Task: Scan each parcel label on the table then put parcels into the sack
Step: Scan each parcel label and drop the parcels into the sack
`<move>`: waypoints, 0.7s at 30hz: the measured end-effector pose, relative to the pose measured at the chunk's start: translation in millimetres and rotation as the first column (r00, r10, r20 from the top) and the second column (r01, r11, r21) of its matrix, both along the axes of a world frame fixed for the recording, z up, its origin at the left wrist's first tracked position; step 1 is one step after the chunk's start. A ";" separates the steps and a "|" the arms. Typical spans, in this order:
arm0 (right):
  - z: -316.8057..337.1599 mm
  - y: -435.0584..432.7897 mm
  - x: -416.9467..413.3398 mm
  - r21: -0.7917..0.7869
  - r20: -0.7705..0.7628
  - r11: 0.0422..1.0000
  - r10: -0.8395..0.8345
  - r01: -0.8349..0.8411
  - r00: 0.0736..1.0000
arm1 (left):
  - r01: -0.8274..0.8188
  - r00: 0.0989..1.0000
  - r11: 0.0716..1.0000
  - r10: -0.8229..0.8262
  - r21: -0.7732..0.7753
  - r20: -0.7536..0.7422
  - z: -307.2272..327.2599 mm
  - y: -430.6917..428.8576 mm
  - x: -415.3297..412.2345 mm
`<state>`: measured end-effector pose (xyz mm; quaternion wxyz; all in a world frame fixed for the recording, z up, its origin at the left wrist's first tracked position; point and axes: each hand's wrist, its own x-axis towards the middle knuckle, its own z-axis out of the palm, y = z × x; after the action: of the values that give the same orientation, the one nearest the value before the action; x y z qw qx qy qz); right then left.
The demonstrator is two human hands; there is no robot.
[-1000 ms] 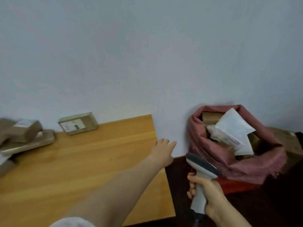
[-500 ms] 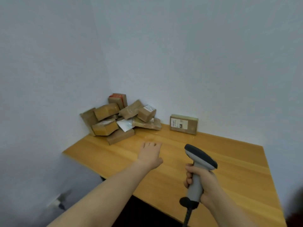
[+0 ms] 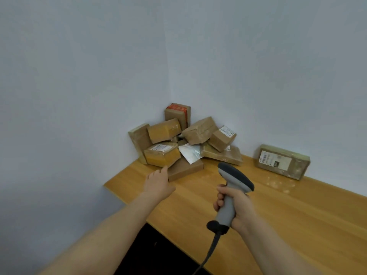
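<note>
reaching forward with the left hand (image 3: 158,183), palm down, fingers stretched nearly straight, nothing held. just ahead of its fingertips (image 3: 164,169): the yellow-taped parcel (image 3: 162,158), front-most in the pile of parcels (image 3: 184,139) heaped in the corner, white label (image 3: 161,148) on its upper face, long axis lying across the line of reach, left to right and slightly tilted. immediately right of those fingers and lower down, the flat brown parcel (image 3: 186,168), lying on the table (image 3: 278,225) and partly tucked under the yellow one; impossible to tell whether touched or merely beside.

clamped round the handle of the scanner (image 3: 235,180) with the right hand (image 3: 236,207), fingers curled tight, head of the device aimed forward and a little left, toward the pile. well off to the right of that grip, a lone parcel (image 3: 283,162) leaning against the wall. no sack in view.

judging from this: most likely next, a pick of the yellow-taped parcel by the left hand, clearly the nearer of the two. calls for closing over the near edge, lifting clear of the flat one beneath, then turning the white label toward the scanner. some risk of nudging the loose stack behind.
</note>
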<state>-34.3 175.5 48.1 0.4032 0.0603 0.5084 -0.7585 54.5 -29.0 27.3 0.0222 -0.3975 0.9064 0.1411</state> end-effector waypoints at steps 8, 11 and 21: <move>-14.3 -76.6 -52.4 0.002 0.025 0.996 0.091 -0.091 0.996 | -0.289 0.888 0.841 0.413 0.458 -0.200 -20.4 -64.0 -39.7; -21.6 -101.2 -72.5 0.010 0.078 0.993 0.113 -0.114 0.991 | -0.353 0.766 0.680 0.605 0.643 -0.219 -24.4 -87.9 -58.4; -57.8 -154.2 -107.9 0.081 0.124 0.994 0.063 -0.073 0.990 | -0.258 0.433 0.149 0.901 0.955 -0.024 -61.2 -168.7 -108.3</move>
<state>-142.2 21.3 -9.7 0.4560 0.1063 0.5167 -0.7168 -53.8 -197.6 -33.9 -0.1405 -0.5989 0.3904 0.6849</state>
